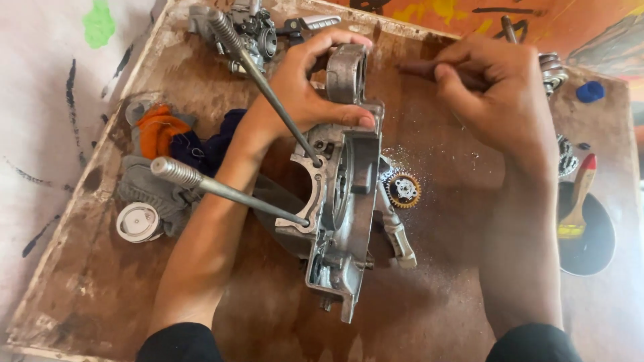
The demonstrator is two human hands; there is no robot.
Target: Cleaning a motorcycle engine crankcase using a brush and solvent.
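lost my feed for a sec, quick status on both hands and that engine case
Left hand grips top of engine case, standing on edge. Right hand shut on dark rod beside it. Two long studs jut toward camera; small gear alongside.

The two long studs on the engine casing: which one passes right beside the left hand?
The upper stud, crossing the left hand at its wrist; the lower stud lies further down the forearm.

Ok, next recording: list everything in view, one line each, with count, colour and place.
engine casing: one, silver, upright at tray centre
long studs: two, grey, sticking out of the casing's left side
small gear: one, brass-toothed, right of the casing
rags: a heap, orange and dark blue, left
brush: one, red-tipped, over a dark bowl, right
wooden tray: one, brown
left hand: grips the casing top
right hand: holds a dark rod
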